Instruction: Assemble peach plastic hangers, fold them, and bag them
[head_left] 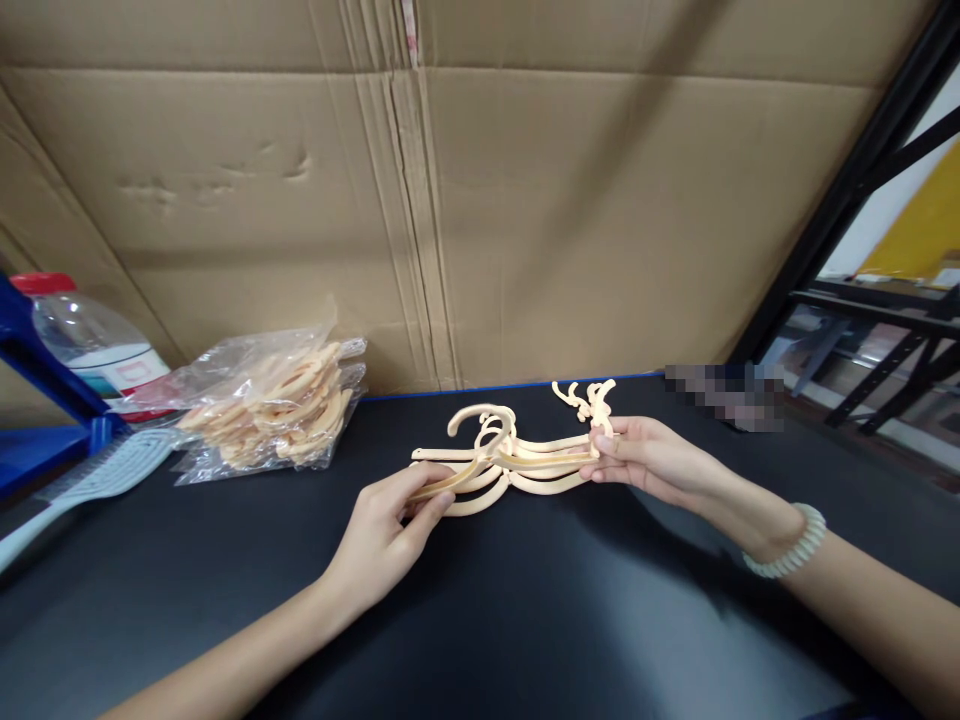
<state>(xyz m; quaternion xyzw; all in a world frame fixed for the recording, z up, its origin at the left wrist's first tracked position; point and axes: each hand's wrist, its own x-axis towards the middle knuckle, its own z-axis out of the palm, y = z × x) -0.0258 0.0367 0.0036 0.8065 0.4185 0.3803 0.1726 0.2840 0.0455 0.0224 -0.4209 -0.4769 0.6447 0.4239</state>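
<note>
A cream plastic clothes hanger point(536, 463) is held between my two hands just over the dark table, its hook curling up and to the left. My left hand point(394, 525) is closed around the hanger's left arm, thumb on the near side. At the other end, my right hand point(649, 455) pinches the hanger's right tip, where an antler-shaped piece point(601, 405) sticks up. Whether that piece is joined to the tip I cannot tell. More cream hanger parts point(480, 500) lie beneath and behind, partly hidden by the held hanger and my left fingers.
To the left, clear plastic bags point(274, 410) hold several cream hangers. A pale blue hairbrush point(112, 470) and a red-capped bottle point(97, 340) are beside them. Cardboard point(600, 220) stands behind the black tabletop point(510, 620). A blurred-out patch point(724, 395) lies at the back right.
</note>
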